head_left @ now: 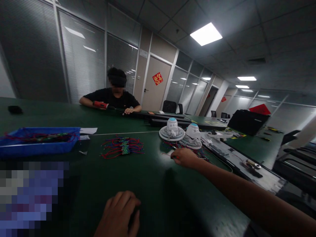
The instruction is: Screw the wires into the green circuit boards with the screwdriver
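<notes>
My right hand point(185, 157) reaches out over the green table, its fingers closed around thin red wires point(166, 154) beside two white fan heads. The fingers hide whatever the wires lead to. More red and blue wires lie under and behind this hand. Near the front edge, my left hand point(120, 212) hovers low or rests on the table with fingers bent and thumb apart, holding nothing visible. Between the hands and farther back, small green circuit boards point(125, 146) lie in a row, red and blue wires spreading to both sides.
A blue tray point(46, 149) with wired boards stands at left, papers point(88, 131) beside it. The fan heads point(172, 128) stand near a long pale panel point(247, 161) bearing parts. Across the table, a person point(116, 93) works with a red-and-black tool point(101, 105). A black case point(248, 121) is at right.
</notes>
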`<state>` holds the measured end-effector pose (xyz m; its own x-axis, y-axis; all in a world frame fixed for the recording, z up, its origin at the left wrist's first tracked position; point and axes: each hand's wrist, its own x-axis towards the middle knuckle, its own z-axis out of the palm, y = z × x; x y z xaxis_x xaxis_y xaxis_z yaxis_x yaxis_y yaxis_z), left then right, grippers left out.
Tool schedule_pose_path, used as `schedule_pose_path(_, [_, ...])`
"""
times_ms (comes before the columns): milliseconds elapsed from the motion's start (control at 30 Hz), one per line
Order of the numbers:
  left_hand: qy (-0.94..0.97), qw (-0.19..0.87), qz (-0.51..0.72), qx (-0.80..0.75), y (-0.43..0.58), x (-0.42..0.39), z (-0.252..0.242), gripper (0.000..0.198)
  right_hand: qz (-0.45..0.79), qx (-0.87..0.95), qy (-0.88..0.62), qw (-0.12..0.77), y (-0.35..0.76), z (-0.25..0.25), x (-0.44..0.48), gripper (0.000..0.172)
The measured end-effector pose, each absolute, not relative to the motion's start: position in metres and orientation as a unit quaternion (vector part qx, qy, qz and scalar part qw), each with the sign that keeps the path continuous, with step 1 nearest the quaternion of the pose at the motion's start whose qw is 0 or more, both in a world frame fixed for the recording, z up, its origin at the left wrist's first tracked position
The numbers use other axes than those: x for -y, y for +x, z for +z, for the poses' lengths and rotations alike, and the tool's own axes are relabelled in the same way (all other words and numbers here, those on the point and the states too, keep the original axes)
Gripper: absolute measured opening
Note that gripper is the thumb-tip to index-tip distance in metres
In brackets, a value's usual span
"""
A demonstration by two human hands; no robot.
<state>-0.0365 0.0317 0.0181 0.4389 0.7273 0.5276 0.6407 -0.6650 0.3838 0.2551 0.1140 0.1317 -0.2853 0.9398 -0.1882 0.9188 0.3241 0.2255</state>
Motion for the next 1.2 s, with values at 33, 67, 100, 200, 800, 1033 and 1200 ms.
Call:
schedule_pose_path(33, [0.843,0.068,0.346,-0.406,-0.036,-0.031,0.02,0.02,0.021,-0.824,0.55,0.137,0.24,0.128,-0.108,0.031])
schedule_pose_path(67, [0.834,0.067,0.356,-0.415,-0.036,-0.03,0.021,0.021,0.002,-0.848,0.514,0.13,0.223,0.124,-0.101,0.031])
schedule_pose_path(100, [0.825,0.063,0.367,-0.425,-0.036,-0.029,0.022,0.024,-0.017,-0.87,0.478,0.123,0.206,0.119,-0.092,0.03])
schedule_pose_path(200, [0.815,0.057,0.387,-0.428,-0.037,-0.027,0.026,0.032,-0.061,-0.913,0.389,0.103,0.158,0.103,-0.062,0.023])
schedule_pose_path(800, [0.808,0.17,0.25,-0.505,-0.033,-0.023,0.048,0.016,-0.369,-0.652,0.416,-0.515,0.129,0.159,-0.061,0.033])
schedule_pose_path(1033, [0.812,0.176,0.265,-0.49,-0.035,-0.025,0.043,0.017,-0.547,-0.547,0.265,-0.576,0.084,0.155,-0.058,0.012])
schedule_pose_path(1200, [0.811,0.179,0.264,-0.49,-0.035,-0.026,0.042,0.015,-0.574,-0.519,0.285,-0.565,0.081,0.142,-0.064,0.012])
